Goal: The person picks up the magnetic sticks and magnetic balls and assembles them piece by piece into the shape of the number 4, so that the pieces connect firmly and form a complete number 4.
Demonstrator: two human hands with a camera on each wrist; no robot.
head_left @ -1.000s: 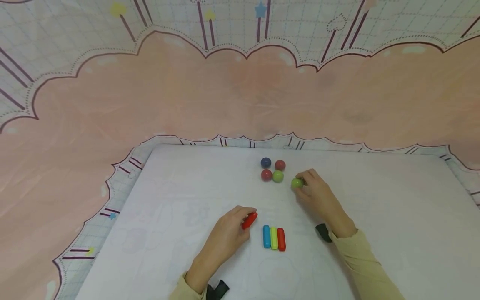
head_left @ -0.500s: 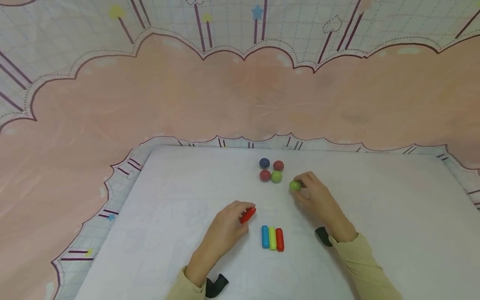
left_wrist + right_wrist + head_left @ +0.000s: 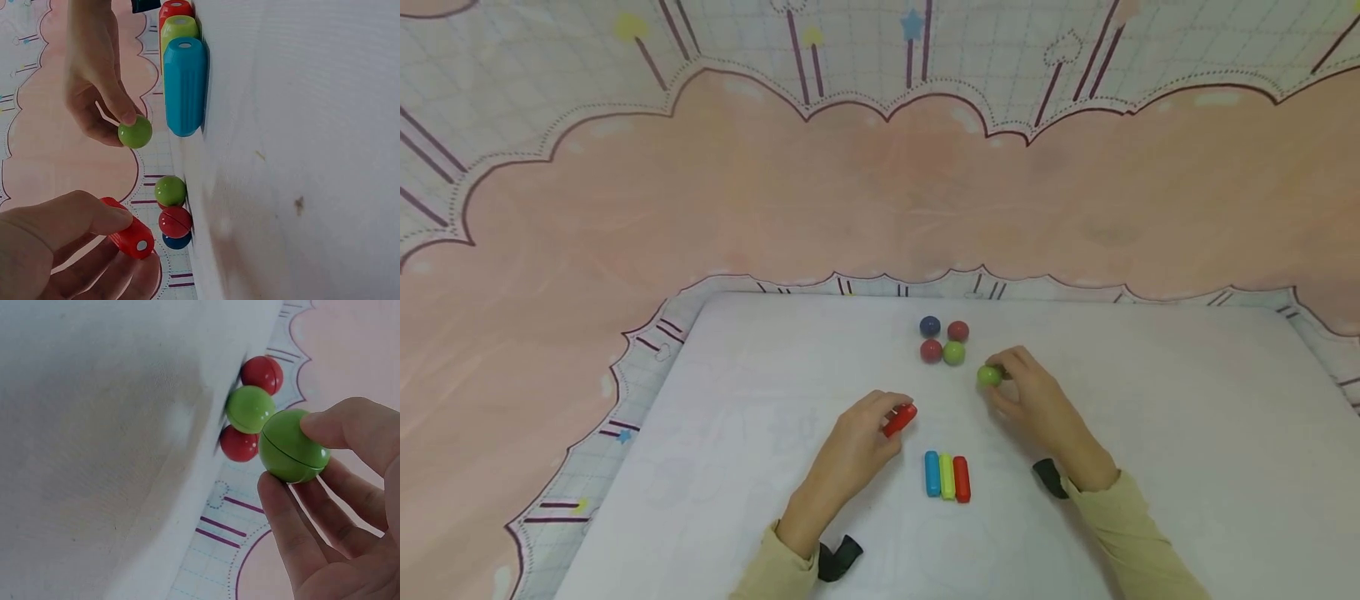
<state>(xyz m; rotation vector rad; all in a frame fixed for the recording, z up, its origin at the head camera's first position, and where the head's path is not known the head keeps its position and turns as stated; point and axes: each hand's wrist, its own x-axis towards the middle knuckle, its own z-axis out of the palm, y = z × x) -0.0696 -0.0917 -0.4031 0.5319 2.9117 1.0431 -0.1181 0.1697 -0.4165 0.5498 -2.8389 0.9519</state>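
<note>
My left hand (image 3: pixel 855 439) pinches a short red faceted stick (image 3: pixel 900 420) with rounded ends; the left wrist view shows a white dot on its tip, thumb on one side and fingers on the other. Farther right, my right hand (image 3: pixel 1036 404) holds a glossy green ball (image 3: pixel 292 447) between thumb and fingertips, a seam running round it. Just beyond it on the white tabletop sit a second green ball (image 3: pixel 954 353), two red balls (image 3: pixel 931 351) and a dark blue ball (image 3: pixel 929 326), grouped closely. A blue stick (image 3: pixel 185 87), a yellow-green stick (image 3: pixel 947 477) and another red stick (image 3: pixel 962 479) lie side by side nearer me.
The white table (image 3: pixel 737 375) has its far edge just behind the balls. A patterned pink and white backdrop (image 3: pixel 880 192) rises behind and runs along its sides. Black straps (image 3: pixel 840 558) show at both wrists, beside the beige sleeves (image 3: pixel 1131 533).
My left hand has moved a little away from me with the red stick. My right hand has come slightly nearer me with the green ball. The grouped balls and the sticks lie as before.
</note>
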